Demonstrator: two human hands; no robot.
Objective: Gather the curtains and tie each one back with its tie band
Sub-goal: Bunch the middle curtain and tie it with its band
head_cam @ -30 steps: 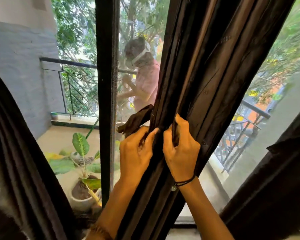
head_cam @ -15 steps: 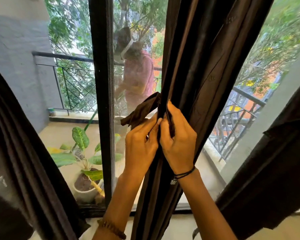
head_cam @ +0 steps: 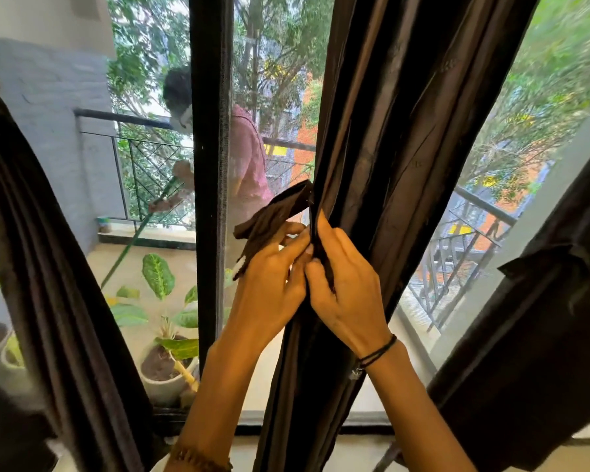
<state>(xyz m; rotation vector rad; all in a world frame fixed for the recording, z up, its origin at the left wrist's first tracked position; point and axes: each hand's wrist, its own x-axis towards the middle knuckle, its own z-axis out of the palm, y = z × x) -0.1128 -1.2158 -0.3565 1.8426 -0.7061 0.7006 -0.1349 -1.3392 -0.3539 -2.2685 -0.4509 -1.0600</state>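
while in both hands, tie band

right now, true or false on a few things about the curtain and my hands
1. The left hand and right hand are both at the middle curtain. True.
2. The tie band is knotted round it. False: one end sticks out loose to the left, held in the left hand.
3. A potted plant stands outside the glass. True.
4. The right wrist is bare. False: it wears a black cord bracelet.

Black cord bracelet (by right hand)
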